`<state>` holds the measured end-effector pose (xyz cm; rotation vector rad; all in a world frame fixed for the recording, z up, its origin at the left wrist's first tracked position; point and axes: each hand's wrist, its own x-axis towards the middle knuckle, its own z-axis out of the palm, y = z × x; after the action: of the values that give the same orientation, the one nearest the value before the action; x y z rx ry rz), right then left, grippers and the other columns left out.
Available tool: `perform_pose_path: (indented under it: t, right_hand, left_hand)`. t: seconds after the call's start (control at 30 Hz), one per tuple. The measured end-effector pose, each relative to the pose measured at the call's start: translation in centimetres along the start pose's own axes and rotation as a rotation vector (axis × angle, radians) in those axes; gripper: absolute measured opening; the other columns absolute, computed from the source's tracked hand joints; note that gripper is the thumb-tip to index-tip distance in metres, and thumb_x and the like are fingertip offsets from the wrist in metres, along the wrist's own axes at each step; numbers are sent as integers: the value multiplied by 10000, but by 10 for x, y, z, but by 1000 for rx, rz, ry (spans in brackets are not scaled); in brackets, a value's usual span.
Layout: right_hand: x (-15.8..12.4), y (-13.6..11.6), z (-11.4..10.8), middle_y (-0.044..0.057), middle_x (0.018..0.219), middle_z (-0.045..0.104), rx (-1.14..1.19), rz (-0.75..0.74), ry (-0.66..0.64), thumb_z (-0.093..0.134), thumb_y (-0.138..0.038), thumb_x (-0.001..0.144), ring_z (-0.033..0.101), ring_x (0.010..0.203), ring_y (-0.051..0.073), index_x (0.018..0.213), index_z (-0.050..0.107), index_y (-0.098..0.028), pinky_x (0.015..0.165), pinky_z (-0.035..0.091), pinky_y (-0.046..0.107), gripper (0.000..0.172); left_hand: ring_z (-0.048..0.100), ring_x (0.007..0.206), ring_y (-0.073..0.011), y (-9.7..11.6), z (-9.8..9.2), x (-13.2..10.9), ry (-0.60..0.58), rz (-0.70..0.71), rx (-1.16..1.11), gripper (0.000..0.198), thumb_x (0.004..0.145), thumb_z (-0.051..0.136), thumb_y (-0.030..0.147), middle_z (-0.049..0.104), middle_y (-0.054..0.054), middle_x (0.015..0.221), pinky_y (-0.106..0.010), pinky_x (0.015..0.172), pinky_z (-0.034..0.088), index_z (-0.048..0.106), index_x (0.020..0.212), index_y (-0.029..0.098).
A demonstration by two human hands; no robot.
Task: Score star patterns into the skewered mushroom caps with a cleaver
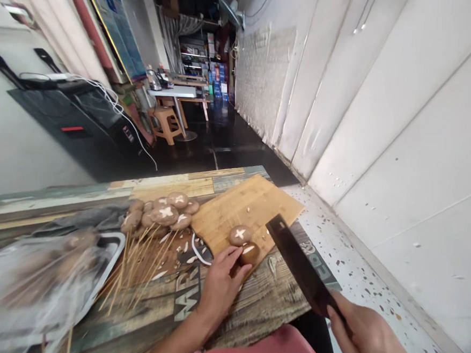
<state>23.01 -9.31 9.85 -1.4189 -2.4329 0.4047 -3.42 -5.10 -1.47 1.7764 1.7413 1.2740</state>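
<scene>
My left hand (224, 275) grips a brown mushroom (250, 254) between thumb and fingers at the near edge of a wooden cutting board (225, 202). A single pale cut shows on its cap. Touching it from behind is another mushroom (240, 234) with a white cross cut into the cap. In my right hand (364, 333) is a dark-bladed cleaver (297, 264), held by its handle. The blade is raised to the right of the board, apart from the mushrooms. Small pale scraps lie on the board.
Left of the board is a pile of cross-cut mushrooms (166, 213) on wooden skewers (126, 265). Pale trimmings lie around them on the table. A white-rimmed tray (113, 248) under clear plastic (22, 280) stands at the left. A white wall (404, 129) rises on the right.
</scene>
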Motion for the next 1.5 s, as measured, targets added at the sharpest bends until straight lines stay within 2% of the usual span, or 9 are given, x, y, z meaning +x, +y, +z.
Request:
perform_pose_path:
  t: [0.13,0.23,0.3,0.47,0.63,0.83,1.1,1.27,1.5]
  right_hand:
    - [-5,-11,16,81,692,704,-441,-341,40,366,-52,842,605,458,173,1139,511,-36,411,449,262,331]
    - [-4,-21,22,169,902,743,-681,-458,22,420,10,692,657,527,195,1109,551,5,436,516,274,437]
    - [-2,-28,21,174,930,744,-768,-494,44,438,21,642,659,518,201,1071,591,-10,411,519,275,457]
    - [2,-44,12,160,909,752,-837,-485,-12,469,2,602,631,454,191,1015,657,-37,380,516,267,456]
    - [3,-47,11,168,919,750,-849,-484,-27,472,-8,617,646,483,196,1028,669,-27,386,521,267,457]
    - [1,-44,18,190,918,745,-826,-483,-8,482,-16,633,643,477,196,1043,662,-21,355,491,260,448]
    - [4,-47,32,308,920,701,-846,-475,-5,475,-7,635,623,423,259,1037,652,39,297,444,310,442]
    - [0,-51,33,305,895,707,-922,-477,-25,512,-17,623,599,393,246,1036,655,16,284,442,306,439]
    - [1,-50,40,308,853,711,-888,-441,30,532,-53,594,582,375,252,1025,660,28,276,423,315,457]
  left_hand:
    - [623,1014,-241,3,0,-1,-23,25,-26,288,813,629,278,666,-110,1098,-423,914,504,678,1076,173]
    - [624,998,-241,3,0,-2,-33,40,-63,243,786,599,179,681,-90,1054,-436,912,498,691,1010,192]
    - [634,964,-237,2,2,-5,-17,23,-118,285,743,584,123,685,-85,1034,-430,897,505,679,1005,184]
    - [652,913,-241,-3,7,-9,40,-57,-229,366,707,596,132,688,-106,1030,-414,859,523,630,1071,146]
    - [656,884,-232,5,4,-4,36,-55,-250,276,697,591,127,699,-76,946,-388,846,525,658,962,162]
    - [649,858,-209,9,4,-4,16,-60,-283,240,707,561,113,697,-58,917,-351,818,537,658,919,169]
    - [640,901,-250,-7,7,-7,43,25,-128,196,761,548,177,701,-100,924,-461,912,497,659,920,158]
    - [654,910,-232,2,3,-4,32,33,-154,288,778,567,224,694,-104,997,-412,863,532,614,1051,146]
    - [654,900,-244,4,4,-3,10,-8,-161,213,776,589,268,706,-80,928,-419,886,519,646,961,179]
